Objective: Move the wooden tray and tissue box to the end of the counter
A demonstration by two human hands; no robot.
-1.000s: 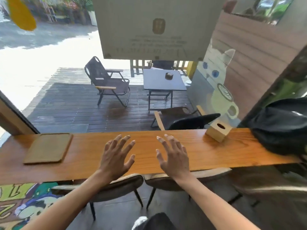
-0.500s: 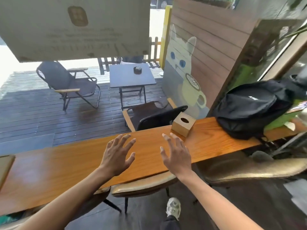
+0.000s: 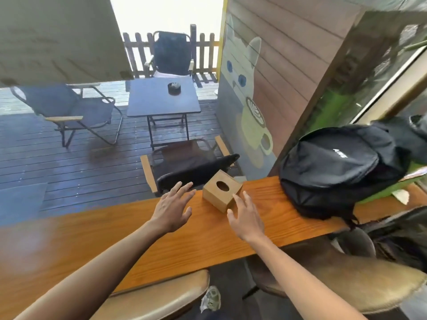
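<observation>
Tissue box [image 3: 222,193] on counter [image 3: 272,213], 2 spread hands flanking it

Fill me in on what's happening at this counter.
A person is reaching with both bare hands for the tissue box on the wooden counter. The left hand is open beside the box on its left, not touching it. The right hand is open at its near right corner, fingertips at or just short of the side. Nothing is gripped yet. A black backpack sits on the counter to the right of the box. The wooden tray is out of view.
</observation>
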